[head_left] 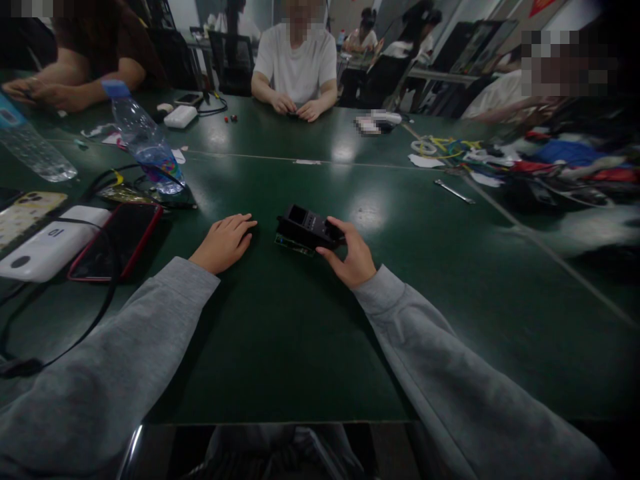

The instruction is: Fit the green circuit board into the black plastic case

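A small black handheld device (pixel 309 228) with a dark screen and rows of small buttons is in front of me, over the green table. Along its near lower side a green circuit board (pixel 294 246) shows, partly covered by the black case. My right hand (pixel 356 257) grips the device's right end, thumb on the near side and fingers on the far side. To the left of it, my left hand (pixel 223 242) lies palm down on the table, fingers stretched out, holding nothing. A gap separates its fingertips from the device.
On the left are a red-edged phone (pixel 117 240), a white power bank (pixel 55 243), cables and a tilted-looking water bottle (pixel 145 137). A wrench (pixel 454 191) lies right, near a pile of wires (pixel 550 163). Several people sit around the table (pixel 280 347).
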Action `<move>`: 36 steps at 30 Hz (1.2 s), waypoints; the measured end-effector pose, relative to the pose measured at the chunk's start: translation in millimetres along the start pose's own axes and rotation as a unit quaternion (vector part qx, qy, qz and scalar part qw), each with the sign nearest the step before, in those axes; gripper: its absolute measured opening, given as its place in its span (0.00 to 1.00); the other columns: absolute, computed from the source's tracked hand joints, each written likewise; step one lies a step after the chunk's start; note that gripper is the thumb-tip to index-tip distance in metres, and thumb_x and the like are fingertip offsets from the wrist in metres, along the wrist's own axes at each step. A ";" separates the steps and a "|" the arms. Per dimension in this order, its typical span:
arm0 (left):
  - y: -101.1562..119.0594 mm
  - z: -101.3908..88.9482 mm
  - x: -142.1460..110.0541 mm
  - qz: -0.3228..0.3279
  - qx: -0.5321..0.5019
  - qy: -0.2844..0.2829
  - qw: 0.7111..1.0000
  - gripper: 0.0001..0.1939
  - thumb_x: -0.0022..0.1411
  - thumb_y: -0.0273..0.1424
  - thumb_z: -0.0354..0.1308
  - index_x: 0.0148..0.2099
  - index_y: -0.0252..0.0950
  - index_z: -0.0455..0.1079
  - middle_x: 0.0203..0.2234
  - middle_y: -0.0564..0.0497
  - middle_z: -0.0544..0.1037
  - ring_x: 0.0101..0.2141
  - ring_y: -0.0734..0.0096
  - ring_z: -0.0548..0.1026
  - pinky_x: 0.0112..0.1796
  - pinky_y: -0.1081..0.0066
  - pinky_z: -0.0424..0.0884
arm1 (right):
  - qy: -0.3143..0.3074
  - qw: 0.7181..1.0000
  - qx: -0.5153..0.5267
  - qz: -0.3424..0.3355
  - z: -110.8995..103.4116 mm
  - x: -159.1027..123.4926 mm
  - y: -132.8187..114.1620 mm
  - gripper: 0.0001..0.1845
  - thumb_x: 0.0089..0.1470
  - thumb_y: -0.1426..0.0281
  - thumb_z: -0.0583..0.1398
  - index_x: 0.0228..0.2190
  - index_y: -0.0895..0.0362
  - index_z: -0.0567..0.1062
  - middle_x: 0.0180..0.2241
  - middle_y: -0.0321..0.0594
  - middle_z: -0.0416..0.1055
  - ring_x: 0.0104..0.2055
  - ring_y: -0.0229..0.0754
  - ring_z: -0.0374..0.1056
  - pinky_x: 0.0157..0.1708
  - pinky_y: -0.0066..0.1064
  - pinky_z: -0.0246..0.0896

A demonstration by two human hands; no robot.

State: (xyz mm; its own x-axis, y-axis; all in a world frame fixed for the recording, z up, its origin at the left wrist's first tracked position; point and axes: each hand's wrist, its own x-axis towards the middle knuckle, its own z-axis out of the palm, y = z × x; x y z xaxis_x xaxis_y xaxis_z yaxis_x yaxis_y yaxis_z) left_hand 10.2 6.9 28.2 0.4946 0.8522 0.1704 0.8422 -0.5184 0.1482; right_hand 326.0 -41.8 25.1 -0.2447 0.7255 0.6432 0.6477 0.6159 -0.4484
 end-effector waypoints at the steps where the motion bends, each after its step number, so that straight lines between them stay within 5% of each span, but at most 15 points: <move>1: 0.2 -0.3 0.0 -0.001 -0.001 -0.001 1.000 0.23 0.73 0.35 0.44 0.66 0.35 0.61 0.66 0.42 0.63 0.65 0.54 0.61 0.61 0.50 0.61 | 0.027 1.000 -0.003 0.001 -2.5 1.2 -1.2 0.34 0.59 0.57 0.61 0.62 0.51 0.60 0.51 0.50 0.69 0.51 0.55 0.70 0.46 0.51 0.73; 8: 0.8 -1.2 -0.2 -0.002 0.000 -0.006 1.000 0.23 0.74 0.36 0.43 0.66 0.36 0.60 0.66 0.43 0.63 0.65 0.54 0.60 0.61 0.50 0.60 | 0.130 0.988 -0.046 0.066 -17.7 6.3 25.0 0.36 0.58 0.52 0.60 0.63 0.50 0.58 0.55 0.51 0.65 0.54 0.59 0.68 0.47 0.55 0.72; 14: 1.5 -1.2 -0.4 -0.003 -0.001 -0.006 1.000 0.23 0.74 0.36 0.43 0.66 0.36 0.61 0.66 0.43 0.63 0.65 0.55 0.61 0.62 0.50 0.60 | 0.095 0.986 -0.069 0.121 -7.9 0.8 57.6 0.32 0.54 0.58 0.63 0.58 0.54 0.64 0.53 0.52 0.69 0.51 0.56 0.70 0.46 0.54 0.72; 21: 2.5 -1.7 -0.1 -0.005 0.000 -0.004 1.000 0.23 0.73 0.36 0.42 0.66 0.37 0.61 0.66 0.43 0.63 0.65 0.55 0.61 0.61 0.50 0.61 | 0.019 0.987 -0.101 0.126 -4.9 -0.4 58.1 0.30 0.51 0.67 0.64 0.55 0.57 0.66 0.51 0.54 0.70 0.54 0.58 0.69 0.55 0.58 0.65; 36: -1.1 -0.2 0.5 0.007 0.001 -0.002 1.000 0.24 0.73 0.37 0.42 0.66 0.36 0.61 0.66 0.42 0.63 0.65 0.54 0.61 0.61 0.50 0.60 | 0.037 0.991 -0.064 0.111 -3.9 3.2 55.4 0.30 0.51 0.69 0.63 0.56 0.55 0.66 0.51 0.52 0.69 0.55 0.58 0.68 0.54 0.60 0.65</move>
State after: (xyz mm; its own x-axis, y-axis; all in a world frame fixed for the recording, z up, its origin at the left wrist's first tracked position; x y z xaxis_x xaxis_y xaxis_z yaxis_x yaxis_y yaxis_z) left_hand 9.5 7.8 28.3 0.5075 0.8449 0.1691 0.8353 -0.5305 0.1440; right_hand 363.9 -6.5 4.8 -0.0350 0.8117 0.5830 0.7668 0.3959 -0.5052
